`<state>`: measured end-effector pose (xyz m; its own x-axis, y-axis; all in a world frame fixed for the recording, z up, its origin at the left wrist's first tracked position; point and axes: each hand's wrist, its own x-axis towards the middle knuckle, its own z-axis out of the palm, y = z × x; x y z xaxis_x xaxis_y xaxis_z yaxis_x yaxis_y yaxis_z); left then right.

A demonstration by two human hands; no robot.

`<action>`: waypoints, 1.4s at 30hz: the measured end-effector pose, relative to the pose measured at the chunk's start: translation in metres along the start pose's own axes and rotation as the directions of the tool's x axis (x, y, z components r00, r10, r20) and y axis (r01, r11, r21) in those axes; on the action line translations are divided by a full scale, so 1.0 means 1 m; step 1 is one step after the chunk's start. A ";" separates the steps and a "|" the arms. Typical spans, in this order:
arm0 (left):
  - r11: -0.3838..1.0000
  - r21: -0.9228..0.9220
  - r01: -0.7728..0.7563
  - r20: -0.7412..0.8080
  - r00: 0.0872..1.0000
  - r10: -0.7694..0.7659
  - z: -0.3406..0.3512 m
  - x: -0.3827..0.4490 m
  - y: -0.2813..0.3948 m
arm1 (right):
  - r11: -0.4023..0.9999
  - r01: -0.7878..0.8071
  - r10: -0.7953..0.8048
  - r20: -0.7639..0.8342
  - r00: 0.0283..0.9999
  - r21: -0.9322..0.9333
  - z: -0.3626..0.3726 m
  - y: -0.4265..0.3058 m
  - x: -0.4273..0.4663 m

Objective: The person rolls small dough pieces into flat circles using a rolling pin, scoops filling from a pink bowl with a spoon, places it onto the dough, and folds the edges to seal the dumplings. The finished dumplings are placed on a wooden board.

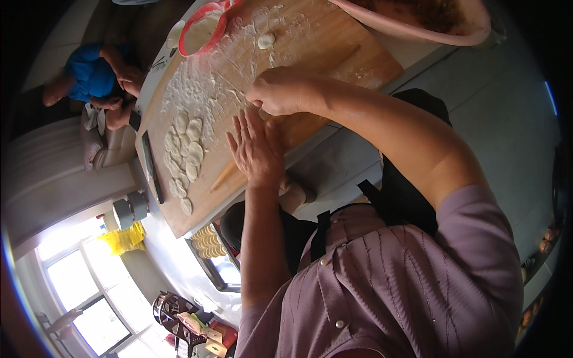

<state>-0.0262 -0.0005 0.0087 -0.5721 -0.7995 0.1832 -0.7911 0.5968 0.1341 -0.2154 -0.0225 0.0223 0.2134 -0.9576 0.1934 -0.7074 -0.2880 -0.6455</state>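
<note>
My left hand (257,145) is held flat with its fingers apart over the near edge of a floured wooden board (300,22). Just beyond its fingertips, my right hand (280,91) is curled, and whatever is inside it is hidden. A small pale piece, perhaps dough, shows between the two hands. A wooden rolling pin (224,175) lies to the left of my left hand, partly hidden behind it. Flat dough wrappers (184,145) overlap in a pile on the left of the board. One small dough piece (266,41) rests alone farther up.
A red-rimmed container of flour (201,36) stands at the board's far edge. A pink basin (416,33) with dark filling is at the top right. A dark long-bladed tool (151,168) lies along the left edge. Trayed dumplings (208,241) are below; a person (96,74) sits beyond.
</note>
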 end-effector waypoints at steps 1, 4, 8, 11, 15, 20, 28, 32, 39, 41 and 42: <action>0.999 0.033 -0.026 -0.040 0.999 0.027 -0.001 -0.014 0.002 | 1.000 0.013 -0.012 -0.021 1.000 0.005 0.002 -0.003 -0.003; 0.994 0.098 -0.057 -0.116 0.991 0.069 0.003 -0.032 0.007 | 0.992 0.014 0.000 -0.112 0.994 0.127 0.009 0.002 -0.007; 0.992 0.115 0.061 -0.013 0.998 -0.059 0.003 0.006 -0.008 | 0.998 -0.006 0.016 -0.140 0.990 0.070 0.006 0.002 -0.007; 0.987 0.081 0.137 0.003 0.990 -0.138 -0.002 0.045 -0.019 | 0.998 -0.065 0.066 -0.089 0.994 0.018 -0.004 -0.001 0.003; 0.998 0.016 0.062 0.003 0.998 -0.062 0.007 0.032 -0.009 | 0.997 -0.081 0.081 0.001 0.997 0.008 -0.012 0.004 0.001; 0.997 0.045 -0.066 -0.087 0.994 0.069 0.005 -0.033 0.006 | 0.995 -0.001 0.009 -0.078 0.997 0.101 0.008 0.006 -0.007; 0.994 0.035 0.106 -0.020 0.994 -0.106 0.006 0.043 -0.016 | 0.994 -0.077 0.082 -0.059 0.995 0.083 -0.007 0.002 0.002; 0.997 0.032 0.064 -0.005 0.998 -0.063 0.004 0.015 -0.008 | 0.998 -0.064 0.064 0.026 0.998 -0.015 -0.008 -0.001 0.003; 0.998 0.064 -0.011 -0.088 0.996 0.017 0.003 -0.022 0.007 | 0.992 -0.021 0.026 -0.043 0.999 0.126 0.003 0.006 -0.009; 0.996 0.072 0.060 -0.035 0.998 -0.058 0.003 0.004 -0.002 | 0.997 -0.026 0.031 -0.066 0.997 0.071 0.001 0.006 -0.005; 0.993 0.097 0.071 -0.044 0.997 -0.067 0.006 0.017 -0.010 | 0.999 -0.026 0.029 -0.083 0.996 0.039 0.002 0.007 -0.002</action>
<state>-0.0296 -0.0202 0.0042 -0.5076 -0.8340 0.2163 -0.8471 0.5289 0.0518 -0.2190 -0.0223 0.0158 0.1360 -0.9624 0.2353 -0.6862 -0.2628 -0.6783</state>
